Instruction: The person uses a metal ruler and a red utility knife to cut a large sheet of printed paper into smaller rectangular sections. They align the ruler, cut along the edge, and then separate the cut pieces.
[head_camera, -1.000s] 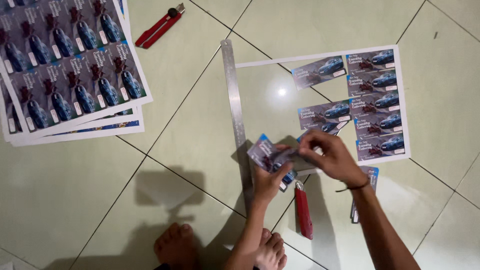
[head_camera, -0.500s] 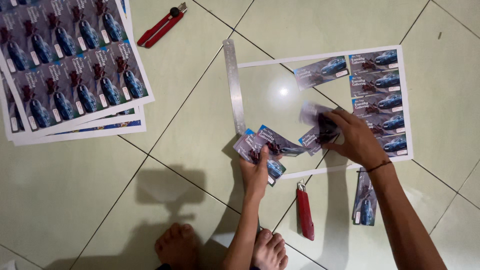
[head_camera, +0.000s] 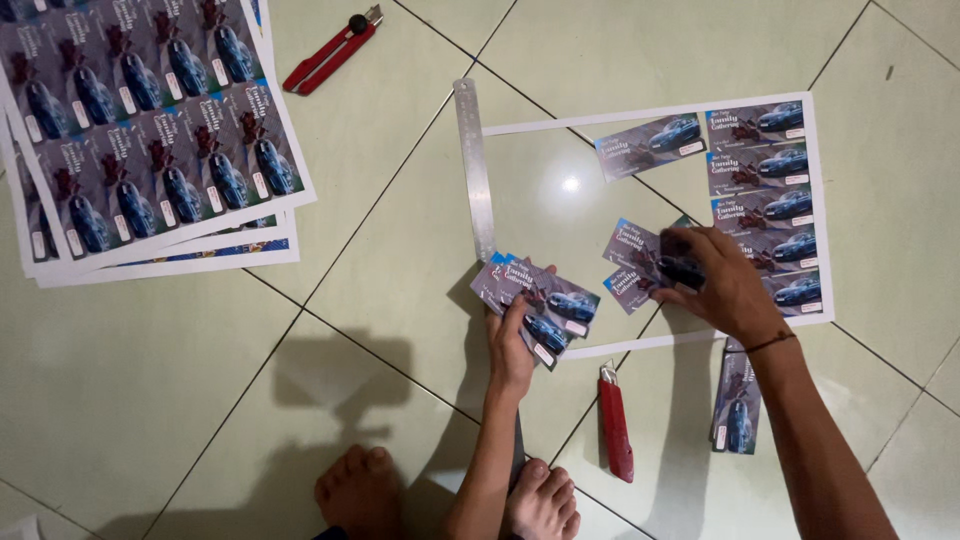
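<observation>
Meanwhile left hand (head_camera: 512, 345) grips three cards (head_camera: 540, 300); right hand (head_camera: 722, 283) pinches two cards (head_camera: 630, 262).

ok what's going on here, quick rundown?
A person sits on a tiled floor separating printed cards from a cut sheet. The left hand holds a small fan of cut cards; the right hand rests on loose cards inside the sheet's frame. A metal ruler lies along the sheet's left edge, a red cutter below it, and uncut sheets are stacked at top left.
</observation>
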